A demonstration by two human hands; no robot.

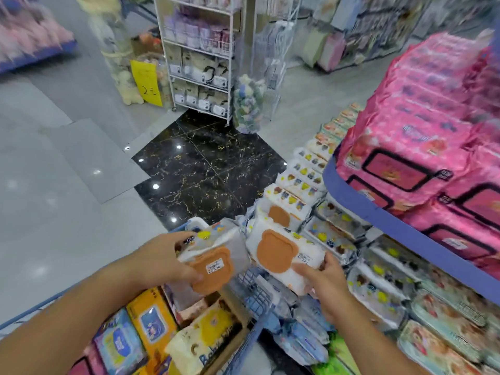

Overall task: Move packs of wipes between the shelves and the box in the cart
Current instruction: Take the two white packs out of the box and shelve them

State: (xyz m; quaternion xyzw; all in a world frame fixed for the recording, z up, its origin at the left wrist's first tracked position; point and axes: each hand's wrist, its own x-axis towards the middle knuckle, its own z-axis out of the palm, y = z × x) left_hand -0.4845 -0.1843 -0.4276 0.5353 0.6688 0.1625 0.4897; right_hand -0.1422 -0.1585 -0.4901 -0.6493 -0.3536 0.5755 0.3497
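Note:
My left hand grips a white pack of wipes with an orange bear-shaped lid, held above the blue cart. My right hand holds a second white pack with the same orange lid, just right of the first and close to the lower shelf. Below my left hand a cardboard box in the cart holds several packs: a yellow-orange one, a blue one, a white and yellow one. The lower shelf carries rows of white packs.
An upper blue-edged shelf at right is stacked with pink packs. Green and teal packs fill the shelf at lower right. A white wire rack stands ahead beyond the black marble floor tiles.

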